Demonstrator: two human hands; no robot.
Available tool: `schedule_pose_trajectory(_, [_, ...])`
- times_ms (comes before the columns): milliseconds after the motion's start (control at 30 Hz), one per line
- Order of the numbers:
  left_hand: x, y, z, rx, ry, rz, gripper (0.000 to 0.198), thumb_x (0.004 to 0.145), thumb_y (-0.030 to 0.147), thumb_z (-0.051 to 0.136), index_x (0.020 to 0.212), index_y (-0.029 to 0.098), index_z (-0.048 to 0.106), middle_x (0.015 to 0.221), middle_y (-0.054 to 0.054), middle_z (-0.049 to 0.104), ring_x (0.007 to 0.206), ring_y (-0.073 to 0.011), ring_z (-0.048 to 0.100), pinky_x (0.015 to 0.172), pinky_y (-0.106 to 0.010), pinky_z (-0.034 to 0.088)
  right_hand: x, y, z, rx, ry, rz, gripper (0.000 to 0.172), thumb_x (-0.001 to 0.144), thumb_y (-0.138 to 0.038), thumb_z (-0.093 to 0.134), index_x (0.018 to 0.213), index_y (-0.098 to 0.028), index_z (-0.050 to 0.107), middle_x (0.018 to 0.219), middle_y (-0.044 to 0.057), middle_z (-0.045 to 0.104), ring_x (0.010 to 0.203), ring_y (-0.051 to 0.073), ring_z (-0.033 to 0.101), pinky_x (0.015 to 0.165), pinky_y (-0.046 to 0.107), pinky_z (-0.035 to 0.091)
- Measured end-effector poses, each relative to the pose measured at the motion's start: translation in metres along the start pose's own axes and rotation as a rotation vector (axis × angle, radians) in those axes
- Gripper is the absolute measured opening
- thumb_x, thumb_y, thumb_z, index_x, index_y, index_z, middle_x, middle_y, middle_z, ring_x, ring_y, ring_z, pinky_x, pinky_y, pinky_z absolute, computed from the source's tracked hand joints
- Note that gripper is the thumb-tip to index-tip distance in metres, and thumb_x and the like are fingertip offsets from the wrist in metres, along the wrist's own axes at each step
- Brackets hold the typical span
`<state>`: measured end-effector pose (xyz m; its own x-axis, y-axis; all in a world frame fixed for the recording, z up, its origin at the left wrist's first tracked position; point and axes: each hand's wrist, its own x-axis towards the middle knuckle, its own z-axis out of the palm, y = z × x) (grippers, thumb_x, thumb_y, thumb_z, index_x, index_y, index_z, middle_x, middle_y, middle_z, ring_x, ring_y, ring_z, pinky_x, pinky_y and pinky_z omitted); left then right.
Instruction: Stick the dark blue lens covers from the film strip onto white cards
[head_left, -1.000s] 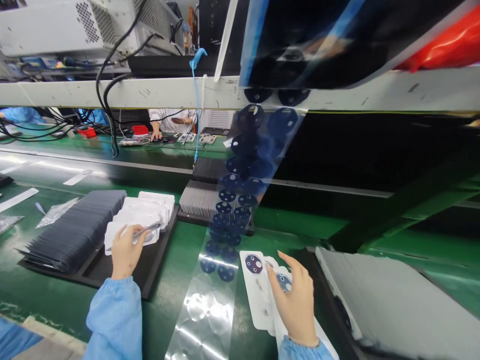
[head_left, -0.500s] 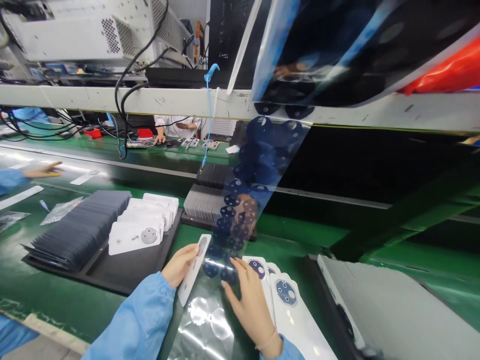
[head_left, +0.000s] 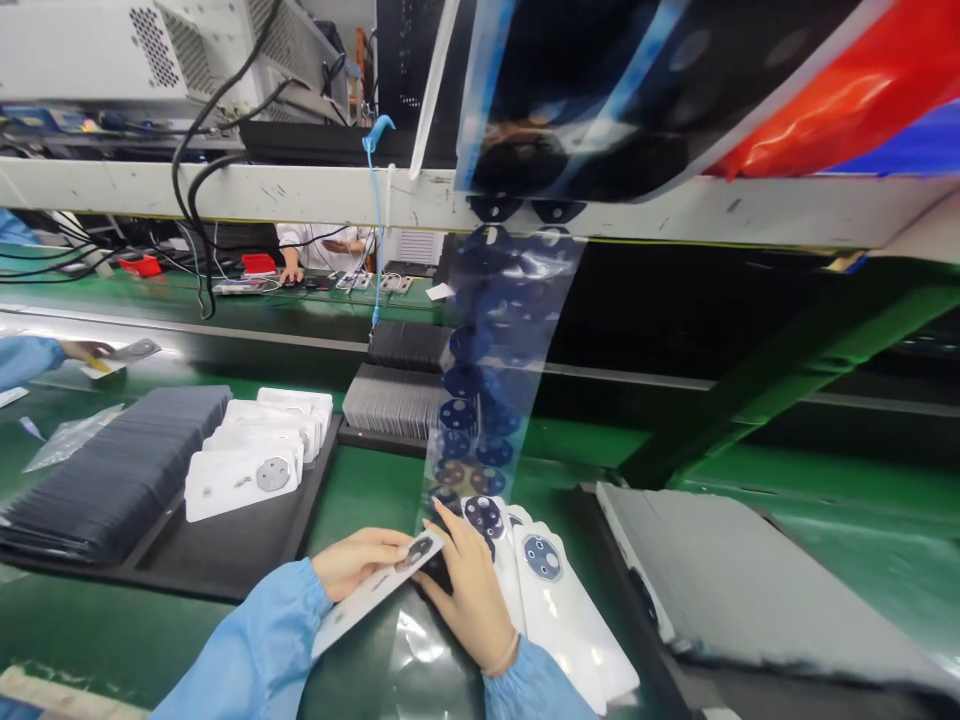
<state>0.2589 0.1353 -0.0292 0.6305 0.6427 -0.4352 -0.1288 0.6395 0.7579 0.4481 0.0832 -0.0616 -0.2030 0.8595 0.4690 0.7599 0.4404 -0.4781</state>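
Note:
My left hand (head_left: 360,562) grips a white phone back panel (head_left: 367,606), tilted, with its round camera area at the upper right end. Close against that end is my right hand (head_left: 474,590), its thumb and fingers curled around a dark round sticker (head_left: 436,572), partly hidden by the fingers and panel. Whether this sticker is still on its strip I cannot tell. Behind the hands hangs a clear film strip (head_left: 517,330) with rows of dark round stickers. Right of my right hand lies a fanned stack of white panels (head_left: 566,630) with dark camera stickers.
At left, a black tray (head_left: 225,555) holds a row of dark panels (head_left: 127,460) and several white panels (head_left: 240,485). Grey panels (head_left: 394,400) stand behind. A grey stack (head_left: 750,580) lies at right. Another person's hand (head_left: 86,352) works at far left. A shelf beam (head_left: 300,195) crosses above.
The white panel has turned from steep to a lower slant, and its camera end has come up against my right hand. My right hand's fingers have closed in. The camera view has shifted right.

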Motion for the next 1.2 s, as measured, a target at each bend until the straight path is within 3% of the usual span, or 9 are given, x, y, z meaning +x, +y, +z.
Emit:
schedule_pose_trajectory(200, [-0.002, 0.002, -0.003, -0.026, -0.007, 0.031, 0.039, 0.068, 0.031, 0.081, 0.101, 0.011, 0.075, 0.101, -0.013, 0.074, 0.049, -0.0068, 0.05, 0.046, -0.019, 0.035, -0.002, 0.0, -0.008, 0.011, -0.025, 0.051, 0.036, 0.077, -0.025, 0.073, 0.11, -0.024, 0.059, 0.13, 0.012, 0.055, 0.119, 0.033, 0.052, 0.096, 0.049, 0.045])
schedule_pose_trajectory(300, [-0.003, 0.001, -0.001, -0.018, -0.04, 0.035, 0.037, 0.07, 0.028, 0.079, 0.101, 0.008, 0.075, 0.101, -0.015, 0.074, 0.07, -0.0149, 0.063, 0.062, -0.022, 0.044, -0.001, -0.002, -0.008, 0.039, 0.007, 0.083, 0.03, 0.074, -0.016, 0.075, 0.099, -0.022, 0.059, 0.108, 0.009, 0.061, 0.099, 0.029, 0.059, 0.084, 0.042, 0.05])
schedule_pose_trajectory(433, [-0.004, -0.001, 0.003, -0.009, -0.067, 0.048, 0.036, 0.071, 0.027, 0.078, 0.101, 0.007, 0.074, 0.101, -0.015, 0.074, 0.091, -0.021, 0.065, 0.079, -0.023, 0.045, -0.001, -0.004, -0.006, 0.079, 0.032, 0.096, 0.025, 0.073, -0.01, 0.074, 0.083, -0.022, 0.054, 0.09, 0.005, 0.06, 0.081, 0.024, 0.057, 0.071, 0.036, 0.048])
schedule_pose_trajectory(567, [-0.004, 0.0, 0.005, -0.004, -0.028, 0.07, 0.039, 0.07, 0.029, 0.079, 0.101, 0.006, 0.074, 0.095, -0.015, 0.074, 0.086, -0.0205, 0.066, 0.073, -0.023, 0.045, -0.003, -0.006, -0.005, 0.114, 0.071, 0.055, 0.026, 0.071, -0.001, 0.068, 0.076, -0.021, 0.051, 0.095, 0.005, 0.06, 0.088, 0.024, 0.056, 0.075, 0.035, 0.044])
schedule_pose_trajectory(700, [0.0, 0.0, 0.002, -0.002, 0.111, 0.14, 0.042, 0.067, 0.031, 0.081, 0.101, 0.008, 0.074, 0.085, -0.011, 0.074, 0.069, -0.0161, 0.064, 0.061, -0.022, 0.044, -0.003, -0.012, -0.008, 0.301, 0.067, 0.079, 0.022, 0.074, -0.003, 0.063, 0.074, -0.021, 0.05, 0.091, 0.003, 0.061, 0.087, 0.022, 0.057, 0.076, 0.034, 0.042])
schedule_pose_trajectory(833, [0.002, -0.001, -0.002, 0.021, 0.295, 0.215, 0.043, 0.065, 0.037, 0.082, 0.096, 0.009, 0.072, 0.067, -0.004, 0.069, 0.049, -0.0103, 0.055, 0.046, -0.02, 0.037, 0.002, -0.015, -0.016, 0.696, 0.073, 0.303, 0.028, 0.078, -0.021, 0.07, 0.066, -0.021, 0.045, 0.077, 0.001, 0.059, 0.076, 0.019, 0.059, 0.073, 0.032, 0.045])
schedule_pose_trajectory(1000, [-0.004, 0.001, 0.003, 0.088, 0.544, 0.36, 0.057, 0.067, 0.043, 0.08, 0.112, 0.017, 0.058, 0.068, 0.0, 0.07, 0.051, -0.0134, 0.06, 0.05, -0.022, 0.046, 0.004, -0.008, -0.018, 1.093, 0.181, 0.624, 0.039, 0.068, -0.035, 0.081, 0.071, -0.022, 0.044, 0.071, -0.004, 0.055, 0.066, 0.014, 0.056, 0.066, 0.027, 0.047])
schedule_pose_trajectory(1100, [-0.008, -0.002, 0.013, 0.151, 0.546, 0.456, 0.051, 0.072, 0.046, 0.075, 0.11, 0.021, 0.052, 0.076, -0.001, 0.072, 0.057, -0.0159, 0.065, 0.053, -0.024, 0.05, 0.003, -0.007, -0.016, 1.167, 0.254, 0.7, 0.042, 0.064, -0.034, 0.084, 0.082, -0.024, 0.047, 0.07, -0.007, 0.054, 0.063, 0.011, 0.055, 0.064, 0.024, 0.047])
schedule_pose_trajectory(1200, [-0.009, -0.009, 0.025, 0.223, 0.434, 0.472, 0.044, 0.077, 0.048, 0.07, 0.104, 0.02, 0.048, 0.082, -0.004, 0.073, 0.059, -0.0171, 0.066, 0.051, -0.024, 0.051, 0.003, -0.01, -0.017, 1.16, 0.285, 0.704, 0.046, 0.066, -0.033, 0.083, 0.098, -0.027, 0.051, 0.07, -0.007, 0.058, 0.066, 0.012, 0.056, 0.067, 0.025, 0.048])
